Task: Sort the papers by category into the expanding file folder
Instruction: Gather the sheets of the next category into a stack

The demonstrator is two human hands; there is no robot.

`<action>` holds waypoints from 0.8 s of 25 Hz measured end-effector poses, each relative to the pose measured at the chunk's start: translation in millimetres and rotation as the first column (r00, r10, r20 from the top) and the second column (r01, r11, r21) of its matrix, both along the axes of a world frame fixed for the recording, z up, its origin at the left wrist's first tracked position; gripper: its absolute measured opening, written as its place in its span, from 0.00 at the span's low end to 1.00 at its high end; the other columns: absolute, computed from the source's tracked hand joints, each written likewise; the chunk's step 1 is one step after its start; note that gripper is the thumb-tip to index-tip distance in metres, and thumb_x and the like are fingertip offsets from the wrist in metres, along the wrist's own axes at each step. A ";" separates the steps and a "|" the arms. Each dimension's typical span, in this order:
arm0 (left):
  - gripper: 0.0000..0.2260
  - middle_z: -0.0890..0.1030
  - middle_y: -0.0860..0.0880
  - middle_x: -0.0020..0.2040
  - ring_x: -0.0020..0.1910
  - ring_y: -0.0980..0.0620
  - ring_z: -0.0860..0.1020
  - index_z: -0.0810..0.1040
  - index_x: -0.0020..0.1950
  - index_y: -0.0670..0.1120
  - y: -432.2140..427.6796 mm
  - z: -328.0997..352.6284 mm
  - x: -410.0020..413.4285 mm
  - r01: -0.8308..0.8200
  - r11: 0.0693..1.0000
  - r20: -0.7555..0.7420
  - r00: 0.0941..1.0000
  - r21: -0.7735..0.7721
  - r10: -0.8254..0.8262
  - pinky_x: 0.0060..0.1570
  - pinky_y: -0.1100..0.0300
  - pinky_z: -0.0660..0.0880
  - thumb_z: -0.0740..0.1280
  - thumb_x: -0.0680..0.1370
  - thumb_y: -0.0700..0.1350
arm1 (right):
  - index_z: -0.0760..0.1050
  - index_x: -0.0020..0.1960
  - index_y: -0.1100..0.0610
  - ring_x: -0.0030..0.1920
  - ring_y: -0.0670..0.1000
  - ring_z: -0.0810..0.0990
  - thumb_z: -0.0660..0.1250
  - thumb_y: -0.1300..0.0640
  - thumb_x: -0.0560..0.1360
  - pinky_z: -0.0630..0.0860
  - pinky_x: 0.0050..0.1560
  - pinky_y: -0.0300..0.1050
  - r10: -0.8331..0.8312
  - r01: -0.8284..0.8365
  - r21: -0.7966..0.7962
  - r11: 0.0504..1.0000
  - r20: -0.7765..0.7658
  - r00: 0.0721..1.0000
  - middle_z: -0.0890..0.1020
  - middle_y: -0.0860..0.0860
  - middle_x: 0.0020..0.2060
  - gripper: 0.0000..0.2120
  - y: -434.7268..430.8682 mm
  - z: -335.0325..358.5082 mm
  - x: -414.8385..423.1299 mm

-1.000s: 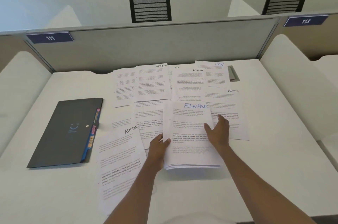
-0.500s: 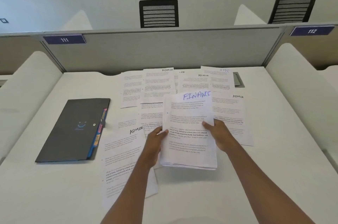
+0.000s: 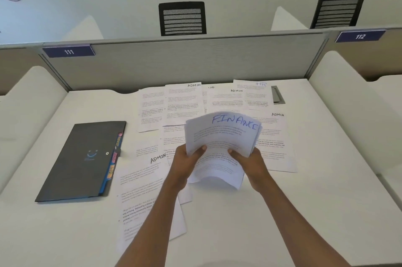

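A loose FINANCE stack is held raised above the desk, right of the closed expanding file folder. Fanned far corners suggest sheets could slip out. The left hand and right hand are clamped on its sides.

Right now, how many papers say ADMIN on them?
4: one at the back left, one back middle, one on the right, one near the left forearm. Overlapped sheets may hide more.

"FINANCE" on held stack, "ADMIN" sheets, "HR" sheet, partition plates "111", "112"
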State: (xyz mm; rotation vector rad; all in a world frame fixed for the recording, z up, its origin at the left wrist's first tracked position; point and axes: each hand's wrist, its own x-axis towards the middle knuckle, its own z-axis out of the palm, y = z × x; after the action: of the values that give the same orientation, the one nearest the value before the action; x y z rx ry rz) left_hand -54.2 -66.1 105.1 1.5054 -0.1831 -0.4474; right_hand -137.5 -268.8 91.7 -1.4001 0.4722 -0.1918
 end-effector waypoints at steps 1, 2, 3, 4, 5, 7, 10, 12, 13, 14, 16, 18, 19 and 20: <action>0.10 0.89 0.48 0.55 0.54 0.44 0.87 0.85 0.61 0.49 -1.5 -3.3 -3.0 -0.016 1.000 0.007 1.000 0.015 0.016 0.51 0.49 0.85 0.74 0.80 0.45 | 0.82 0.61 0.54 0.54 0.55 0.86 0.75 0.58 0.76 0.84 0.50 0.49 -0.015 0.015 -0.010 1.000 -0.012 1.000 0.88 0.51 0.52 0.14 3.3 -1.8 -2.0; 0.09 0.89 0.49 0.54 0.53 0.47 0.87 0.85 0.60 0.51 -3.1 -5.7 -5.4 -0.038 0.999 0.014 0.999 0.026 0.038 0.50 0.52 0.85 0.74 0.80 0.45 | 0.82 0.60 0.54 0.53 0.54 0.86 0.75 0.58 0.76 0.84 0.47 0.45 -0.051 0.051 -0.020 0.999 -0.017 0.999 0.88 0.50 0.51 0.13 5.5 -2.8 -3.6; 0.08 0.89 0.50 0.53 0.51 0.50 0.87 0.85 0.58 0.52 -4.7 -7.9 -7.1 -0.059 0.998 0.020 0.998 0.029 0.059 0.47 0.55 0.84 0.74 0.80 0.45 | 0.83 0.59 0.55 0.51 0.53 0.87 0.75 0.58 0.76 0.83 0.43 0.42 -0.094 0.094 -0.029 0.995 -0.013 0.995 0.88 0.50 0.50 0.12 6.0 -4.3 -4.5; 0.07 0.89 0.51 0.51 0.49 0.52 0.87 0.85 0.57 0.53 -6.1 -9.1 -8.6 -0.081 0.996 0.020 0.997 0.030 0.080 0.45 0.58 0.84 0.74 0.80 0.45 | 0.83 0.59 0.56 0.49 0.53 0.87 0.75 0.57 0.76 0.82 0.41 0.40 -0.130 0.130 -0.030 0.991 -0.005 0.991 0.88 0.50 0.48 0.12 6.0 -5.0 -5.3; 0.07 0.89 0.52 0.51 0.48 0.52 0.87 0.85 0.57 0.54 -7.1 -10.9 -9.8 -0.092 0.995 0.014 0.996 0.031 0.091 0.44 0.59 0.84 0.74 0.80 0.45 | 0.83 0.58 0.56 0.47 0.52 0.87 0.75 0.58 0.76 0.81 0.40 0.39 -0.154 0.154 -0.024 0.988 0.001 0.988 0.88 0.51 0.47 0.11 5.9 -6.0 -6.6; 0.08 0.89 0.53 0.52 0.49 0.53 0.87 0.84 0.58 0.54 -8.5 -18.1 -10.8 -0.077 0.996 0.002 0.997 0.043 0.077 0.46 0.56 0.85 0.75 0.80 0.46 | 0.83 0.58 0.56 0.47 0.52 0.87 0.75 0.59 0.76 0.81 0.40 0.39 -0.159 0.159 -0.010 0.987 0.003 0.987 0.89 0.50 0.47 0.11 5.5 -9.9 -9.4; 0.08 0.89 0.54 0.53 0.49 0.55 0.87 0.84 0.57 0.54 -9.4 -28.2 -14.8 -0.065 0.996 -0.007 0.998 0.063 0.065 0.48 0.54 0.86 0.76 0.79 0.45 | 0.82 0.59 0.54 0.49 0.52 0.87 0.75 0.59 0.75 0.82 0.42 0.39 -0.160 0.160 0.000 0.987 -0.017 0.987 0.88 0.49 0.49 0.12 6.4 -17.2 -13.0; 0.08 0.89 0.56 0.51 0.48 0.57 0.87 0.84 0.56 0.54 -11.4 -34.3 -18.6 -0.066 0.994 -0.021 0.997 0.083 0.068 0.47 0.57 0.85 0.76 0.79 0.44 | 0.82 0.60 0.55 0.49 0.51 0.87 0.75 0.60 0.76 0.82 0.42 0.39 -0.171 0.171 0.011 0.985 -0.007 0.985 0.88 0.49 0.50 0.13 5.9 -22.0 -14.7; 0.08 0.88 0.58 0.50 0.48 0.57 0.86 0.84 0.55 0.54 -11.5 -38.1 -20.9 -0.062 0.992 -0.027 0.998 0.106 0.065 0.46 0.58 0.85 0.76 0.79 0.44 | 0.81 0.61 0.55 0.50 0.51 0.86 0.75 0.59 0.76 0.82 0.42 0.38 -0.170 0.171 0.010 0.985 -0.012 0.985 0.88 0.50 0.51 0.14 6.4 -25.5 -16.0; 0.08 0.88 0.59 0.50 0.48 0.57 0.86 0.84 0.54 0.55 -10.9 -42.0 -23.4 -0.054 0.990 -0.026 0.998 0.128 0.058 0.46 0.59 0.84 0.76 0.79 0.43 | 0.82 0.61 0.56 0.51 0.51 0.86 0.76 0.58 0.75 0.82 0.43 0.38 -0.172 0.172 -0.004 0.985 -0.021 0.985 0.88 0.50 0.51 0.15 6.9 -29.0 -18.0; 0.08 0.88 0.57 0.51 0.50 0.55 0.87 0.84 0.54 0.56 -8.1 -54.0 -27.0 -0.020 0.986 -0.010 1.000 0.163 0.022 0.48 0.56 0.85 0.76 0.79 0.43 | 0.83 0.60 0.56 0.50 0.51 0.86 0.76 0.56 0.75 0.83 0.44 0.40 -0.182 0.181 -0.035 0.983 -0.049 0.982 0.88 0.50 0.49 0.14 6.6 -35.5 -22.2; 0.07 0.89 0.54 0.52 0.52 0.52 0.87 0.85 0.56 0.54 -4.9 -62.7 -28.6 0.003 0.980 -0.016 1.000 0.201 0.000 0.51 0.55 0.85 0.76 0.79 0.44 | 0.83 0.59 0.57 0.51 0.52 0.87 0.76 0.56 0.75 0.83 0.48 0.42 -0.175 0.173 -0.030 0.984 -0.085 0.981 0.88 0.51 0.50 0.14 4.7 -40.9 -24.5; 0.08 0.89 0.53 0.54 0.53 0.52 0.87 0.85 0.57 0.53 -3.1 -65.5 -29.4 0.023 0.972 -0.014 1.000 0.235 -0.021 0.52 0.56 0.85 0.75 0.79 0.45 | 0.83 0.60 0.57 0.52 0.52 0.87 0.76 0.56 0.75 0.83 0.50 0.42 -0.168 0.167 -0.015 0.986 -0.095 0.981 0.88 0.51 0.51 0.14 3.7 -42.9 -26.6; 0.09 0.88 0.53 0.56 0.54 0.54 0.86 0.84 0.60 0.51 -1.0 -68.1 -29.7 0.049 0.962 -0.004 0.999 0.268 -0.050 0.52 0.58 0.84 0.74 0.80 0.45 | 0.83 0.61 0.58 0.52 0.51 0.87 0.76 0.56 0.75 0.83 0.51 0.43 -0.162 0.162 0.001 0.987 -0.098 0.982 0.88 0.51 0.52 0.15 2.4 -43.0 -28.1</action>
State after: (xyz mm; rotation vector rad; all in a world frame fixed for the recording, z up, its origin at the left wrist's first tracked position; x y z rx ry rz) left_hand -83.9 -67.1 37.0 1.7705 -0.1667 -0.5264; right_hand -165.6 -266.4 48.7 -1.3670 0.6687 -0.2535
